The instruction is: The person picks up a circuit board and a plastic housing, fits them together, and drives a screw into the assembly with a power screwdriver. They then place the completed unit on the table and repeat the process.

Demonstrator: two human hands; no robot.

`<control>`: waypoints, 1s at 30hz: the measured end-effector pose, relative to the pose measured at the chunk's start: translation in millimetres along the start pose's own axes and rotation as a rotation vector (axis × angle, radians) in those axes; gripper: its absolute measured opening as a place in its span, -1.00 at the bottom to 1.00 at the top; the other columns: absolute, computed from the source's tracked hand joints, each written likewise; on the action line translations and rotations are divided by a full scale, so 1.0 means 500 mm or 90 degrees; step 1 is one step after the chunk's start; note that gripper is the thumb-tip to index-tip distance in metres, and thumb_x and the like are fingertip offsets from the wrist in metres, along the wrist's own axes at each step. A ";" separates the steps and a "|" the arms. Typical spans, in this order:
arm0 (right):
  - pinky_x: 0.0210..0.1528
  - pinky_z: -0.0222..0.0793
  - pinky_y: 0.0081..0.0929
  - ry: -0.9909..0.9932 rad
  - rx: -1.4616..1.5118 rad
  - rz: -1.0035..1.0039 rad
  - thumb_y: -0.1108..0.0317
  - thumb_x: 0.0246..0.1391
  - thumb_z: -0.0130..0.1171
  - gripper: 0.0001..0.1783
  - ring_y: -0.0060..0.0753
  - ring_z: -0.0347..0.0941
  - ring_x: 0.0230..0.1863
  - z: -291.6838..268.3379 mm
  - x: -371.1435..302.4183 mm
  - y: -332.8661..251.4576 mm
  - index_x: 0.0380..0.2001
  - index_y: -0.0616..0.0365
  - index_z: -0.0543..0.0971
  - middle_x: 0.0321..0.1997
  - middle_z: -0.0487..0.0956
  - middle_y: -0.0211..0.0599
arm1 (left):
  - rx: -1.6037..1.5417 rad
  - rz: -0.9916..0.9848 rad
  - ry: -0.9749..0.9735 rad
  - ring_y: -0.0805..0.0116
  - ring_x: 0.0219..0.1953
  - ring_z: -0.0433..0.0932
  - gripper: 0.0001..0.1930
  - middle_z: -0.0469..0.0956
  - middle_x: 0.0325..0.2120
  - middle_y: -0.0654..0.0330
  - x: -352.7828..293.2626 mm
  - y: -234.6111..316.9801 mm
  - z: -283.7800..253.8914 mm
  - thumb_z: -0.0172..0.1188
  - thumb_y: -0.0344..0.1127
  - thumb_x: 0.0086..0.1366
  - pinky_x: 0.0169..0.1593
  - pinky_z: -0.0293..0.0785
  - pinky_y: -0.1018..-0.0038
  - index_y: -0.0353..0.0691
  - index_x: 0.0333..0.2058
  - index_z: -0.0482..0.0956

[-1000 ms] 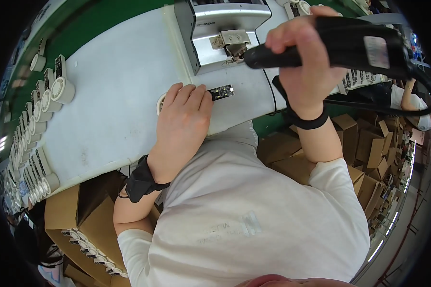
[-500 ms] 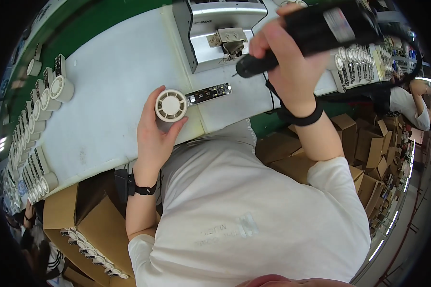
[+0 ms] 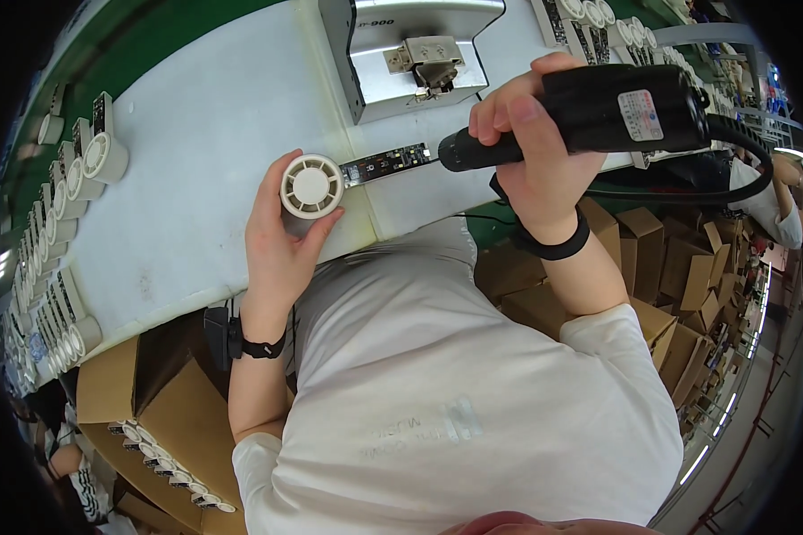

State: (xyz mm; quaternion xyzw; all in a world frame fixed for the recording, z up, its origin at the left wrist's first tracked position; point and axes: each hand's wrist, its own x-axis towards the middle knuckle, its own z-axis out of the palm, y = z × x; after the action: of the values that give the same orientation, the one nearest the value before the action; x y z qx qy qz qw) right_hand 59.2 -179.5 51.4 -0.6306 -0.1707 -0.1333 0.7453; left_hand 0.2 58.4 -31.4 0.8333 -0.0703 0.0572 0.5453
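Note:
My left hand (image 3: pixel 281 236) is closed around a round white plastic housing (image 3: pixel 312 186) with a slotted, spoked rim. A narrow black circuit board (image 3: pixel 386 164) sticks out from the housing to the right, over the white table. My right hand (image 3: pixel 535 143) grips a black electric screwdriver (image 3: pixel 589 116), held almost level with its cable trailing to the right. Its thin bit points left and reaches the board's far end; whether it touches a screw there is too small to tell.
Behind the board stands a silver screw feeder (image 3: pixel 419 62). Rows of similar white housings with boards line the table's left end (image 3: pixel 85 178) and the far right (image 3: pixel 589 27). An open cardboard box (image 3: pixel 169 419) is below on the left; more boxes (image 3: pixel 678 259) are stacked at right.
My right hand has brought the screwdriver down and toward me, from beside the screw feeder to the board's end. The housing in my left hand has shifted slightly left and away from me.

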 end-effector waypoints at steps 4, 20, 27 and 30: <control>-0.37 0.43 -0.26 -0.009 0.002 0.000 0.60 0.17 0.02 -0.66 -0.39 0.34 -0.54 0.001 -0.008 0.011 0.00 0.19 0.30 -0.49 0.43 -0.26 | 0.001 -0.006 0.004 0.19 0.04 0.55 -0.29 0.50 0.04 0.04 -0.004 -0.001 0.003 0.44 -0.51 0.07 0.09 0.50 0.37 -0.29 0.20 0.32; -0.39 0.43 -0.30 -0.109 -0.076 -0.026 0.65 0.12 0.05 -0.64 -0.38 0.34 -0.57 0.006 0.000 0.008 -0.03 0.18 0.29 -0.48 0.45 -0.21 | 0.014 -0.001 0.019 0.16 0.04 0.56 -0.31 0.52 0.03 0.03 0.001 0.004 -0.001 0.44 -0.49 0.08 0.08 0.50 0.37 -0.31 0.19 0.33; -0.45 0.43 -0.38 0.034 0.134 -0.132 0.69 0.08 0.03 -0.60 -0.36 0.40 -0.59 0.029 0.115 -0.026 0.00 0.27 0.30 -0.52 0.48 -0.23 | -0.079 -0.011 0.024 0.14 0.11 0.52 -0.29 0.42 0.18 0.03 -0.005 -0.008 0.004 0.40 -0.52 0.11 0.15 0.47 0.35 -0.32 0.22 0.27; -0.50 0.35 -0.52 0.105 -0.013 -0.053 0.60 0.07 0.15 -0.71 -0.47 0.42 -0.58 0.065 0.122 -0.013 -0.14 0.27 0.35 -0.53 0.46 -0.32 | -0.084 -0.017 -0.002 0.12 0.15 0.49 -0.29 0.39 0.21 0.02 -0.006 -0.004 -0.001 0.38 -0.53 0.12 0.18 0.44 0.33 -0.31 0.23 0.26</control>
State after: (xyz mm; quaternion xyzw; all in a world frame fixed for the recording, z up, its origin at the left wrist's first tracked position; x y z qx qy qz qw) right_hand 108.9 -147.8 87.8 -0.6174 -0.1336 -0.2172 0.7441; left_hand -2.2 59.8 -33.7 0.7963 -0.0634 0.0439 0.6000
